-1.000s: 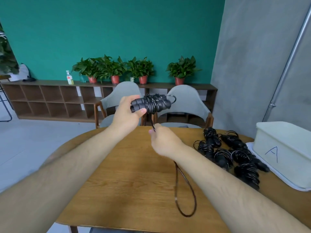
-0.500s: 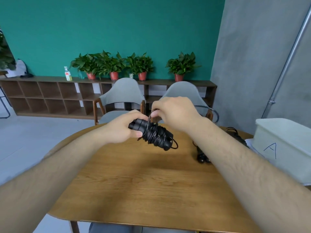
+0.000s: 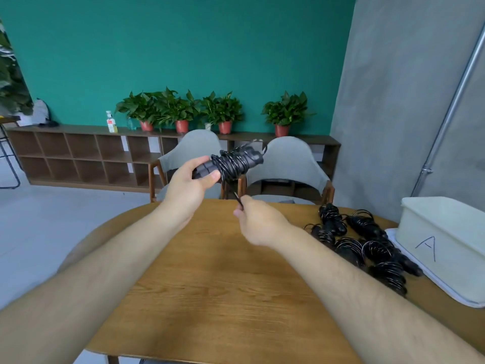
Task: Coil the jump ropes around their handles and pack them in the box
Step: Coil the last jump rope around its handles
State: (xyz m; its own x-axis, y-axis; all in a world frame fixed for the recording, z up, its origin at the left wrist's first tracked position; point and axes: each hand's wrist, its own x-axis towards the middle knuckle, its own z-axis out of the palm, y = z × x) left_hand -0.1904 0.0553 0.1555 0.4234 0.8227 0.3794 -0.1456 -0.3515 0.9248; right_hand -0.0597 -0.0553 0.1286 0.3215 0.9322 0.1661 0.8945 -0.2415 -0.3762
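Wooden table (image 3: pixel 223 298), green-walled room, grey chairs (image 3: pixel 286 164) behind. Person's left hand (image 3: pixel 189 185) holds the jump rope handles (image 3: pixel 236 161) up above the far table edge, fingers curled round the bare end, thumb on top. Person's right hand (image 3: pixel 258 222) sits just below, fingers pinched together on the loose cord (image 3: pixel 233 193), which looks taut. Finished coiled ropes (image 3: pixel 362 248) are piled at right, beside the white box (image 3: pixel 446 232) marked A. Judgement: the bundle is light, handles stiff, cord thin and springy, probably slick, so wraps may loosen if tension drops. Grip the handle end clear of the wraps and pinch the cord close to the coil.
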